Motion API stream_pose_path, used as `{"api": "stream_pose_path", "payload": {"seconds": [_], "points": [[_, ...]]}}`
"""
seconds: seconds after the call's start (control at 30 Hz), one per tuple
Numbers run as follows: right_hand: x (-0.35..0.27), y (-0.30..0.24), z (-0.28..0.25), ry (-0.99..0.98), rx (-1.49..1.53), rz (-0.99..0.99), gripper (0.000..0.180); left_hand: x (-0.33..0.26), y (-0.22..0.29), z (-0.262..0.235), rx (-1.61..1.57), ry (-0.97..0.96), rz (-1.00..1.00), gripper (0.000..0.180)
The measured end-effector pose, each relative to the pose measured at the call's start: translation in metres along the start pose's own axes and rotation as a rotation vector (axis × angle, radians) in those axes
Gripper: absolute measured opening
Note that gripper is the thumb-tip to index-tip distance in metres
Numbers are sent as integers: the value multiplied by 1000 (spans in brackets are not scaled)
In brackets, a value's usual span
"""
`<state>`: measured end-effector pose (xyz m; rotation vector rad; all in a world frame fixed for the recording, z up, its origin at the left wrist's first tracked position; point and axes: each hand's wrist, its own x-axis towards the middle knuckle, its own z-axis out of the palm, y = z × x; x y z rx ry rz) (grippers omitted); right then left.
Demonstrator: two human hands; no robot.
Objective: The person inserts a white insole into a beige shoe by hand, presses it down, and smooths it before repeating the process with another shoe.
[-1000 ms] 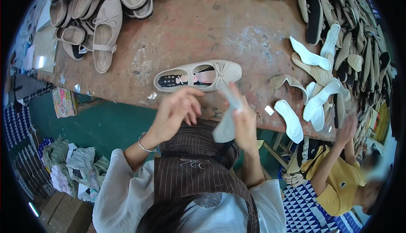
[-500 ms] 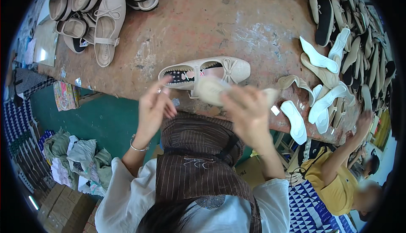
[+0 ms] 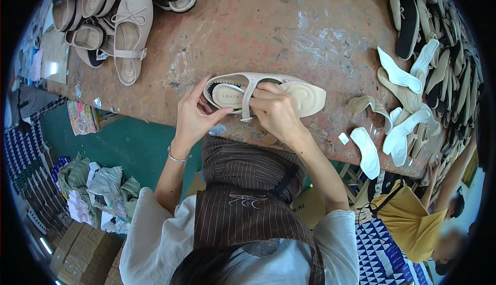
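Left hand (image 3: 194, 119): gripped heel end of beige flat shoe (image 3: 266, 93), thumb against its side, fingers curled.
Right hand (image 3: 276, 113): closed on shoe's strap and middle, pressing insole inside.
Beyond right hand: white insoles (image 3: 398, 130), well apart.
Beyond left hand: beige shoe pile (image 3: 111, 6) on brown table (image 3: 310, 32).

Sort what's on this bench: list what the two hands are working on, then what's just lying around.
In hand:
- beige flat strap shoe, held by left hand and right hand
- cream padded insole sticking out of its toe end

Lying about:
- pile of beige flat shoes, far left
- loose white insoles, right
- heap of dark and tan soles, far right
- worn brown table
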<state>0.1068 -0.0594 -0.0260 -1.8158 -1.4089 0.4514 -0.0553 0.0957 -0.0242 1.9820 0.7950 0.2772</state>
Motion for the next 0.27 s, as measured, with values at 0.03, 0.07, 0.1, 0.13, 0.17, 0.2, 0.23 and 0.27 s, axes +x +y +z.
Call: {"api": "stream_pose_path", "payload": {"seconds": [0.03, 0.07, 0.1, 0.13, 0.17, 0.2, 0.23, 0.27], "points": [[3, -2, 3, -2, 4, 3, 21, 0, 2, -2, -3, -14, -9, 79], [7, -4, 8, 5, 37, 19, 21, 0, 1, -2, -5, -17, -15, 79], [10, -4, 11, 13, 68, 36, 21, 0, 0, -2, 1, -20, -35, 80], [10, -2, 12, 9, 69, 42, 21, 1, -1, -1, 6, -23, -55, 80], [11, -2, 14, -17, 87, 73, 21, 1, -1, -1, 5, -24, -60, 80], [12, -2, 15, -44, 104, 104, 22, 2, -1, 0, -12, -18, -64, 80], [12, -1, 16, -51, 97, 117, 23, 3, -3, 0, -29, -12, -68, 79], [14, -1, 17, -60, 92, 126, 25, 3, -7, 1, -10, -2, -70, 79]]}}
